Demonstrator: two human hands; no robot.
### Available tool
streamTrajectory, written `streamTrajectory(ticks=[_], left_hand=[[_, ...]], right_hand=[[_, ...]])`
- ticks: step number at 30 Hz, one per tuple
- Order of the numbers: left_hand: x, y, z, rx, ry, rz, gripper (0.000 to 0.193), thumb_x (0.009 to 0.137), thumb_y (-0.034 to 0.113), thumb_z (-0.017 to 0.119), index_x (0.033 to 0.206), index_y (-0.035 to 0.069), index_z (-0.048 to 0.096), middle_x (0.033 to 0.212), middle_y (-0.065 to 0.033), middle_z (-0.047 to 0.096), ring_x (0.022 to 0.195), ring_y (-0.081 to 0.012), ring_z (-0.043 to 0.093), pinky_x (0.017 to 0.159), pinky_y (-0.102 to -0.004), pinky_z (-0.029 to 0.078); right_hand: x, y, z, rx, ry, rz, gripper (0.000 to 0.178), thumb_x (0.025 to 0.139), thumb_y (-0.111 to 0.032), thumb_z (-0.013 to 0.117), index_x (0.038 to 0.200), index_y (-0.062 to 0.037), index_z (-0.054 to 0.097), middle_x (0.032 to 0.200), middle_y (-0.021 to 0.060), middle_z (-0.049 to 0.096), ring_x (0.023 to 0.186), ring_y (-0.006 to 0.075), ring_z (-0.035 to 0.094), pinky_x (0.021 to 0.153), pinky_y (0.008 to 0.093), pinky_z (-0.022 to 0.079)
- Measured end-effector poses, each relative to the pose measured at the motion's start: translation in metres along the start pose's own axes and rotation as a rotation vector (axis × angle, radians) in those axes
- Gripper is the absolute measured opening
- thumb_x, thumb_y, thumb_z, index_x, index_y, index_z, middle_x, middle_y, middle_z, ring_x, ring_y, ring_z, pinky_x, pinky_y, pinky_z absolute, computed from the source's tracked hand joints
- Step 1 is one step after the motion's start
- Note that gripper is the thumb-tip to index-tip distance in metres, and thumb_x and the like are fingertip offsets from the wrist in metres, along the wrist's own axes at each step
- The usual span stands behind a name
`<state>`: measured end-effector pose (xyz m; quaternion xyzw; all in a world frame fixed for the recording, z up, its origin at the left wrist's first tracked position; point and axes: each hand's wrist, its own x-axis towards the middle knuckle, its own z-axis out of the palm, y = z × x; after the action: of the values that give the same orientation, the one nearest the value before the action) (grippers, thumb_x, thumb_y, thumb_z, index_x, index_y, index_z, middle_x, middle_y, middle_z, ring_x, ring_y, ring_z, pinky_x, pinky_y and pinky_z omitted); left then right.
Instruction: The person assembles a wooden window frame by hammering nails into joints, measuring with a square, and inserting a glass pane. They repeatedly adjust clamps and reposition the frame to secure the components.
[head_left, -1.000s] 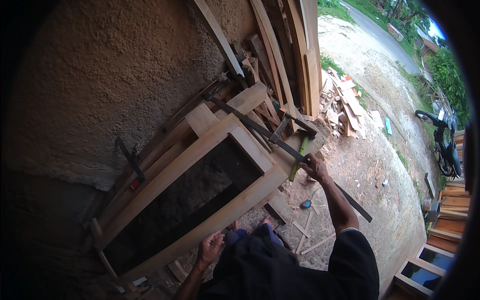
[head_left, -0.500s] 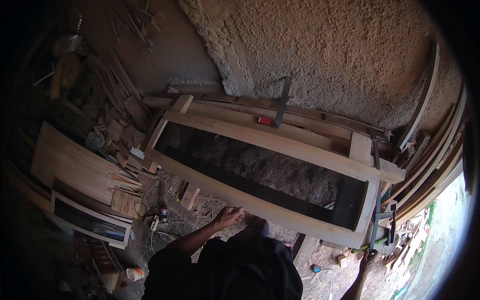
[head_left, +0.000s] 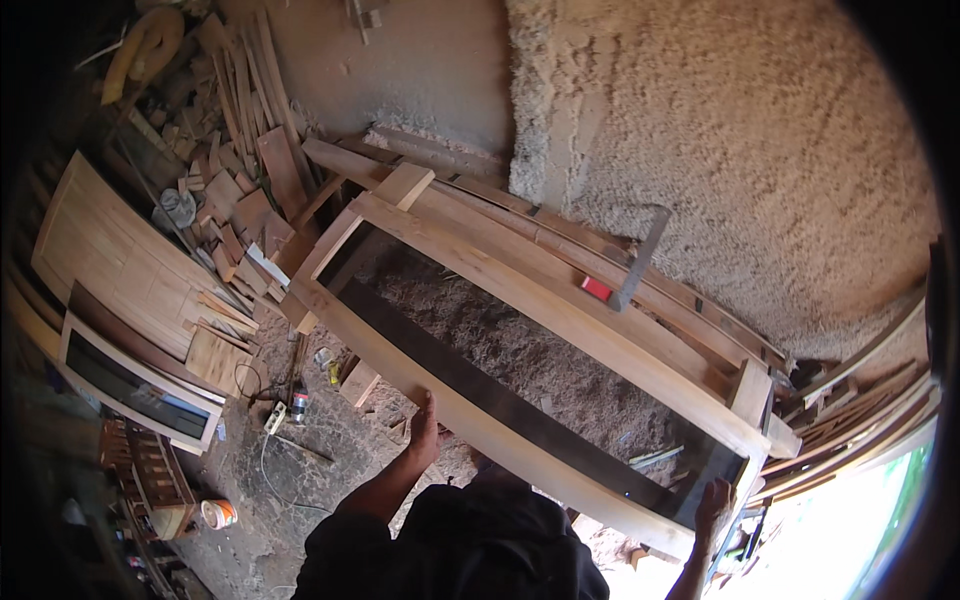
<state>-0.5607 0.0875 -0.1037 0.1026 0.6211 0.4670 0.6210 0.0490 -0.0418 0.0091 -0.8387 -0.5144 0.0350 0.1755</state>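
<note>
Pale, bare wood forms the long rectangular frame with a dark central opening point(head_left: 525, 465), which lies aslant in front of the person, its far left end beside a short pale wooden crosspiece point(head_left: 405, 186). Behind the frame runs a long pale wooden plank point(head_left: 530, 262); above this stands an L-shaped grey metal clamp point(head_left: 645, 255) with a bright red block point(head_left: 597, 288) at its lower end. Whether the opening is glazed cannot be told.

The bare left hand point(head_left: 426, 440) is at the outer edge of the near rail, fingers pointing up; how far its grip is closed cannot be told. The bare right hand point(head_left: 713, 505) is at the near right corner, fingers upward along the wood; its thumb is hidden, so whether this grip closes around the rail is likewise unclear.

Note the spacing of the hands: one along the rail and one at the corner should, in principle, give good control against twisting. Good practice would be to press evenly with both, keep the frame flat upon its supports, and keep fingers clear of the underside. The clamp's red block, close to the far rail, probably deserves watching, since a careless push could scuff the wood.
</note>
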Motion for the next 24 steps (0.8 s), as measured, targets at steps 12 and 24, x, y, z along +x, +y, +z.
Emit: streamTrajectory(ticks=[12, 24], left_hand=[[0.036, 0.039, -0.022, -0.447, -0.067, 0.143, 0.078, 0.089, 0.083, 0.048, 0.136, 0.020, 0.051, 0.127, -0.0015, 0.062, 0.115, -0.0198, 0.062, 0.089, -0.0410, 0.056], [0.006, 0.117, 0.090, -0.153, -0.237, 0.073, 0.078, 0.088, 0.081, 0.043, 0.130, 0.016, 0.053, 0.122, -0.0025, 0.063, 0.105, -0.0212, 0.063, 0.092, -0.0418, 0.054]], right_hand=[[0.205, -0.218, 0.127, -0.086, -0.430, -0.302, 0.047, 0.098, -0.046, 0.061, 0.126, -0.0088, 0.066, 0.104, 0.0171, 0.071, 0.106, 0.0379, 0.066, 0.094, 0.0540, 0.049], [0.200, -0.268, 0.077, -0.106, -0.664, -0.095, 0.080, 0.100, -0.074, 0.032, 0.099, -0.0091, 0.079, 0.105, 0.0185, 0.075, 0.108, 0.0356, 0.069, 0.094, 0.0471, 0.052]])
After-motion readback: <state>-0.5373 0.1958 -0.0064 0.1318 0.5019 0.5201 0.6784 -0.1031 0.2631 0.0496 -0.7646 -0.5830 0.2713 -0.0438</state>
